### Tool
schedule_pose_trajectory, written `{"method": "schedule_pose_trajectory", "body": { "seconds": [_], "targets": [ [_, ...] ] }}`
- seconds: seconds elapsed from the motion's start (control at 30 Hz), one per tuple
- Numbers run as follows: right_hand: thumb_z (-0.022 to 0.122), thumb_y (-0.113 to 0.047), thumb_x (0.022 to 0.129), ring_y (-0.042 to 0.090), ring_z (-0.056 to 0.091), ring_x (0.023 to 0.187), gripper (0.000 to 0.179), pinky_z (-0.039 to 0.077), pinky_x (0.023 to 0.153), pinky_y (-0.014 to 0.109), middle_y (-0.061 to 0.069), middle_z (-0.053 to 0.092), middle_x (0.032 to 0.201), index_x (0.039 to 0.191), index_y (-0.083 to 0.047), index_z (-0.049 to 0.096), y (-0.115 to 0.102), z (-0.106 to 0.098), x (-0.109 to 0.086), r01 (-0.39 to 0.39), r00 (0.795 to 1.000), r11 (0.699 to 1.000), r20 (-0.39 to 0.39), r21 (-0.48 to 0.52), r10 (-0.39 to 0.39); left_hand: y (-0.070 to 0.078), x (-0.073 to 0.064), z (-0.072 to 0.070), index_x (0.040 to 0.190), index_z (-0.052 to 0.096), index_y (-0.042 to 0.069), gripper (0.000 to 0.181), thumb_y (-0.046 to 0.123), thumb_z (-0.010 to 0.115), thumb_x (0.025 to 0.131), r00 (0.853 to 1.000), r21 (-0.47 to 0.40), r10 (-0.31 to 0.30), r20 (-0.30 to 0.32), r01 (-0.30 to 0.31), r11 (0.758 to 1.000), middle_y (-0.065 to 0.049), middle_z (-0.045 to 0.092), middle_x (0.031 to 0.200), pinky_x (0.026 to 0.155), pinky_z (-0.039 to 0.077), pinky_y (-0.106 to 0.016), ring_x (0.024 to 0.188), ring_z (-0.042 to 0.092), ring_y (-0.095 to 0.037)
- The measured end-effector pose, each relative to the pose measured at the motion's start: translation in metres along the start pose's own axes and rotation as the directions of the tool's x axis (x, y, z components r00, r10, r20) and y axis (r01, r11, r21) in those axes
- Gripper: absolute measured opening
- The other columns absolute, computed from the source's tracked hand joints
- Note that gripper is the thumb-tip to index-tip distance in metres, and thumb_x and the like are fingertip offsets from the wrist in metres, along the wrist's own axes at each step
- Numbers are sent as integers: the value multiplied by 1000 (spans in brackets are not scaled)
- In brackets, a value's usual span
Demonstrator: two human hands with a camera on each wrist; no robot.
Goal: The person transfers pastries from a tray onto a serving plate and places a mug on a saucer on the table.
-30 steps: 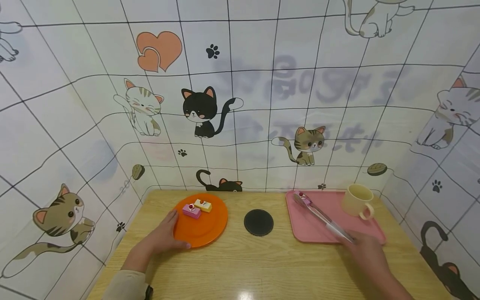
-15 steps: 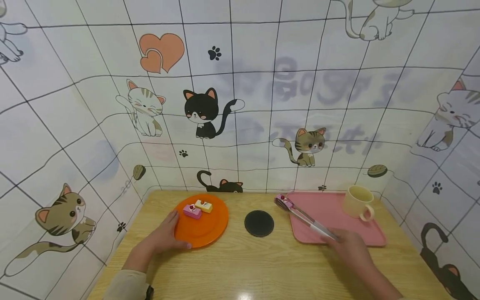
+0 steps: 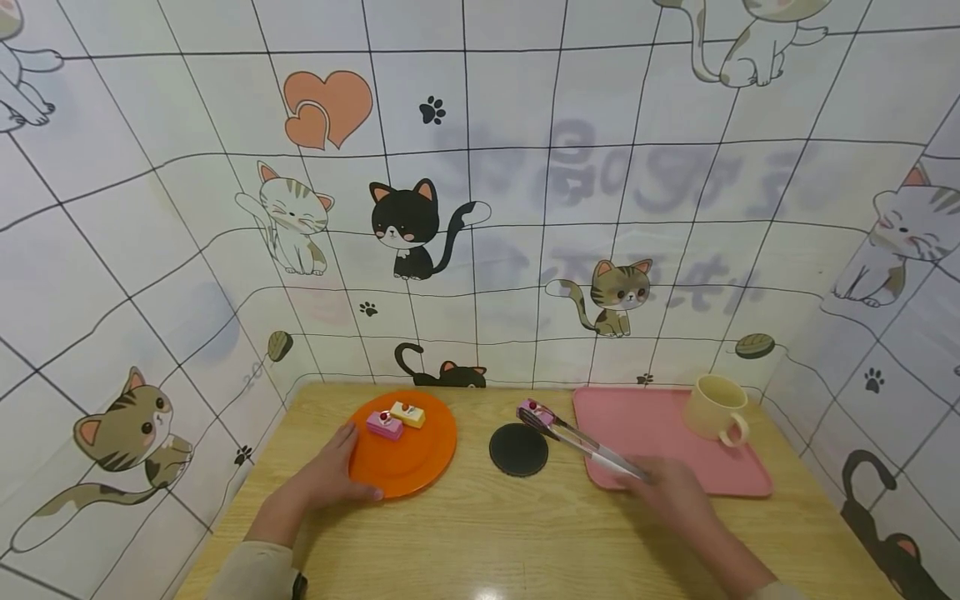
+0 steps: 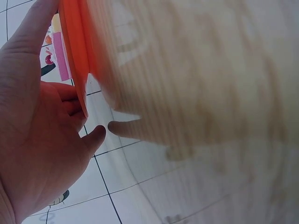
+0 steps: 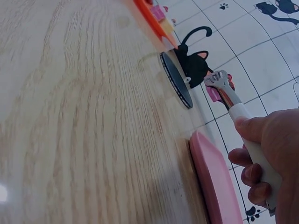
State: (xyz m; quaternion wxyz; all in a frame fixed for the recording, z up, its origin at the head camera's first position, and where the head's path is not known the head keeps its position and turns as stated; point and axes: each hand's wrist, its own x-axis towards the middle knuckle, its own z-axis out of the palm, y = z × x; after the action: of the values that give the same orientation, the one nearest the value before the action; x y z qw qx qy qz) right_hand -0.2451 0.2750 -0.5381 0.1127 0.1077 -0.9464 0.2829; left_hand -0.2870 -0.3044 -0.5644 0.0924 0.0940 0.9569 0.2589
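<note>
Near the left edge of the counter (image 3: 465, 542), the left hand (image 3: 322, 477) is resting its fingers and thumb, spread and unclenched, against an orange plate (image 3: 411, 468). The plate is sitting toward the back left corner and holding two cakes: a pink cake (image 3: 384, 426) and, just behind its right side, a yellow cake (image 3: 408, 414). Farther right, a black coaster (image 3: 518, 451) is lying on the counter. Just beyond its back right edge, a second pink cake (image 3: 536, 409) is hanging above the counter between the ends of silver tongs (image 3: 609, 459). The right hand's (image 3: 670, 493) grip is clasping their white handle. Toward the back right corner, a pink tray (image 3: 637, 422) is carrying a yellow cup (image 3: 715, 408), which is standing upright near the tray's back right corner.
</note>
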Motion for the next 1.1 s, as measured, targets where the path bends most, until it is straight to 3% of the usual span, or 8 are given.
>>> {"method": "schedule_pose_trajectory", "body": {
  "seconds": [0.23,0.37,0.53,0.73,0.97,1.1],
  "targets": [
    [91,-26,93,16,71,86,33,61,77,42,7,84,106,119,-7,86,-12,10,11,27,999,1000,41,1,-27,0,-1,0,169,24,-13,139,59,98,76,1000,1,5,-7,-5,1000,-33,17,179,130,27,-67,164,18,-54],
    [90,-24,94,10,64,77,29,56,70,33,-1,82,95,119,-8,87,-18,15,15,51,997,998,51,35,-52,0,0,2,169,24,-13,139,59,98,76,1000,7,8,-9,-8,1000,-33,17,179,130,27,-67,164,18,-54],
    [88,-19,96,8,57,73,29,51,65,28,2,82,97,120,-4,85,-23,23,20,57,996,997,69,50,-61,0,2,2,169,25,-13,139,61,97,76,1000,12,6,-8,-6,1000,-33,17,179,130,27,-67,164,18,-54],
    [89,-22,95,7,60,74,32,51,63,27,12,84,110,120,-2,85,-32,31,26,85,993,994,80,69,-90,2,2,1,170,24,-12,140,62,97,76,1000,6,-5,-6,5,1000,-32,16,180,130,26,-66,165,16,-53],
    [89,-24,94,1,57,71,25,52,64,27,-1,83,95,115,-11,87,-46,39,34,165,980,979,95,118,-177,2,-2,-1,169,23,-13,139,58,98,76,1000,-9,-5,-8,5,1000,-33,16,179,130,26,-68,164,18,-55],
    [89,-23,95,2,61,75,24,55,67,29,-1,84,98,116,-12,87,-52,47,40,202,971,972,107,122,-215,3,-3,-1,169,24,-13,139,58,98,75,1000,-9,-1,-9,1,1000,-33,17,179,129,27,-68,164,18,-55]
  ]
}}
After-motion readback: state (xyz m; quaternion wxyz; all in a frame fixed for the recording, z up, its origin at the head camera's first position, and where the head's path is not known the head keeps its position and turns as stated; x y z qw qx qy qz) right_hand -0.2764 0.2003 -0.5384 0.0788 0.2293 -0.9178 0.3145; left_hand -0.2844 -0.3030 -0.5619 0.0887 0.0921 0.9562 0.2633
